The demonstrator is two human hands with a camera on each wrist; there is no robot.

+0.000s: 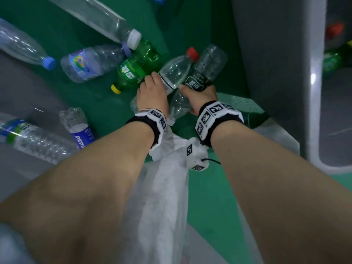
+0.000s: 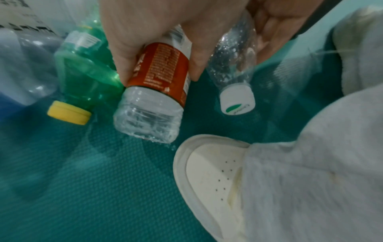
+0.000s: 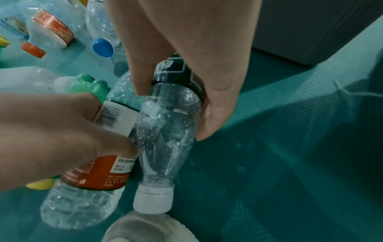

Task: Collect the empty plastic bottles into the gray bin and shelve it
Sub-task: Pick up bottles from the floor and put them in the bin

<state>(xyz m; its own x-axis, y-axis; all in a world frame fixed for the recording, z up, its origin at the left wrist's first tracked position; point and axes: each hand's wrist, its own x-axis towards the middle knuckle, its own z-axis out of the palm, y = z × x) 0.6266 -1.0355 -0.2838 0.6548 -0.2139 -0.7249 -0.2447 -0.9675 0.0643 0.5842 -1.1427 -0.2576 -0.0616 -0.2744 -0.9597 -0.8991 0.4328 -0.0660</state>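
Our left hand grips the red-capped bottle, our right hand the black-labelled bottle; the gray bin stands at three o'clock, nearer our right.

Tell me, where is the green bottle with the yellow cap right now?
In the head view the green bottle lies on the green floor just left of the left hand, its yellow cap toward the person, beside the red-capped bottle that hand grips.
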